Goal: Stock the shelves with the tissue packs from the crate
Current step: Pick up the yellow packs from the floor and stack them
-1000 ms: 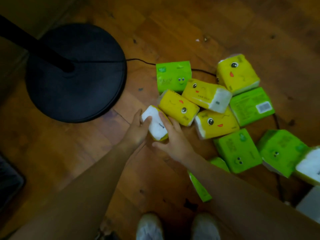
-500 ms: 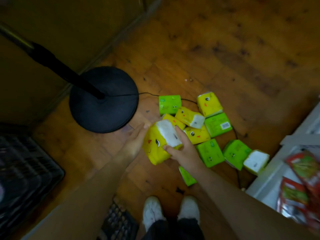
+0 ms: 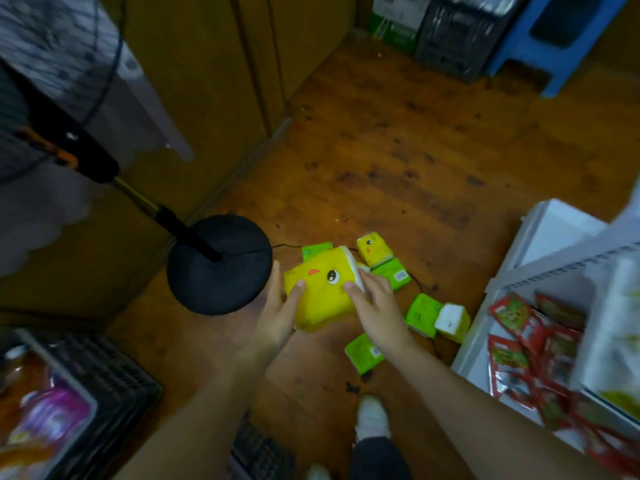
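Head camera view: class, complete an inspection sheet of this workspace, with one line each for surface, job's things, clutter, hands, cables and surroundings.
Surface: wooden floor, stained with dark specks.
Job's things: yellow tissue pack held above the floor; loose tissue packs, green and yellow, scattered on the floor below it.
Clutter: round black stand base beside the packs.
Hands: left hand and right hand grip the yellow tissue pack from opposite sides, thumbs on its printed face.
Cables: thin black cable runs from the stand base towards the packs.
Surroundings: white shelf at right with red packets; black crate lower left; blue stool far end.
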